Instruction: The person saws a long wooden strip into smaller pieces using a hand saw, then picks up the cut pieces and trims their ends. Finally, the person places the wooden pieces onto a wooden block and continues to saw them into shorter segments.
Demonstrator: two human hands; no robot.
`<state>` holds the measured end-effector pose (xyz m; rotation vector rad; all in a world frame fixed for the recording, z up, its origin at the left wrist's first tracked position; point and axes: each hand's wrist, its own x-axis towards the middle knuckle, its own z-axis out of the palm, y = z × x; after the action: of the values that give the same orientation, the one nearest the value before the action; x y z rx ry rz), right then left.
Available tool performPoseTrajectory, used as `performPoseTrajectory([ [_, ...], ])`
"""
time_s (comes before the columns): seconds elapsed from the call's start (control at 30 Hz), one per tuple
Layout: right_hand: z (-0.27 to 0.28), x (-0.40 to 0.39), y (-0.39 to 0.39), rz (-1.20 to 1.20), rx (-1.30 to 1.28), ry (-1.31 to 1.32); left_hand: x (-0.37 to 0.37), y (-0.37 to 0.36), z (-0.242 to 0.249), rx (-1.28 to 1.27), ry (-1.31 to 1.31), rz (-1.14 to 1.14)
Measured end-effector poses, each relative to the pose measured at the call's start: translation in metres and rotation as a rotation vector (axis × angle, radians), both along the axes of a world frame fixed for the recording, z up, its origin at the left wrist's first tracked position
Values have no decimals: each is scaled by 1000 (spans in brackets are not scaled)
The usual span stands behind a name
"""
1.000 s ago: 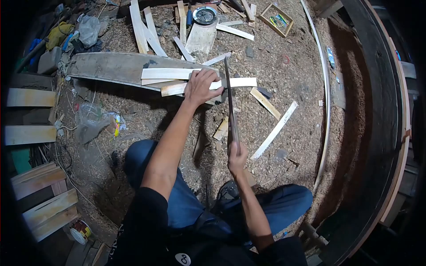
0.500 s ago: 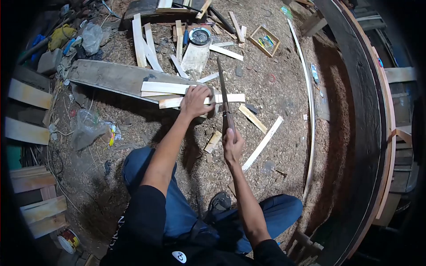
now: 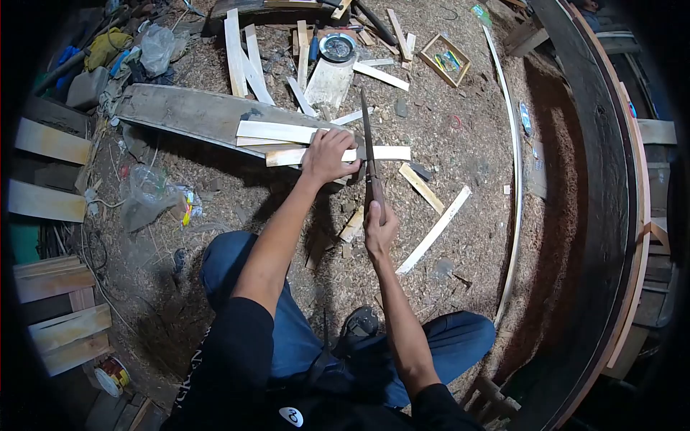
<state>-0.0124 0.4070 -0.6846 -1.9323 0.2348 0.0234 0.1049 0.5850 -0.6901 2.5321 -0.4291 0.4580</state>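
Observation:
My left hand (image 3: 330, 156) is closed over a pale wooden strip (image 3: 284, 158), its fingers curled on the end of a long grey plank (image 3: 187, 113). More pale strips (image 3: 273, 132) lie on the plank, partly under the fingers. In my right hand (image 3: 381, 230) is the brown handle of a handsaw (image 3: 367, 129), its thin dark blade pointing away from me. The blade crosses the held strip just right of my left hand. The strip's free end (image 3: 394, 153) sticks out past the blade. Whether the blade has cut into the wood cannot be made out.
Loose strips (image 3: 435, 230) lie on the shaving-covered ground. Ahead are a round dish (image 3: 337, 48) and a small wooden box (image 3: 444, 61) with packets. A long curved strip (image 3: 516, 179) and a dark curved timber wall (image 3: 600, 179) stand to the right. A plastic bag (image 3: 147, 197) lies left.
The camera view has shifted slightly, so the scene sits a little further right. Both hands keep their grips, and the blade still lies across the strip.

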Motion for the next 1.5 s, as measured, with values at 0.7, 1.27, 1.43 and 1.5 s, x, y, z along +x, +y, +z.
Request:
performPoseTrajectory([
  [0.7, 15, -91, -26, 49, -73, -50, 0, 0, -1, -22, 82, -10],
  [1.27, 17, -2, -3, -20, 18, -4, -3, 2, 0, -45, -64, -8],
  [1.43, 9, 1, -9, 0, 37, 1, -2, 1, 1, -19, 14, -2],
  [1.5, 8, 2, -6, 17, 22, -2, 0, 2, -1, -46, -38, -13],
])
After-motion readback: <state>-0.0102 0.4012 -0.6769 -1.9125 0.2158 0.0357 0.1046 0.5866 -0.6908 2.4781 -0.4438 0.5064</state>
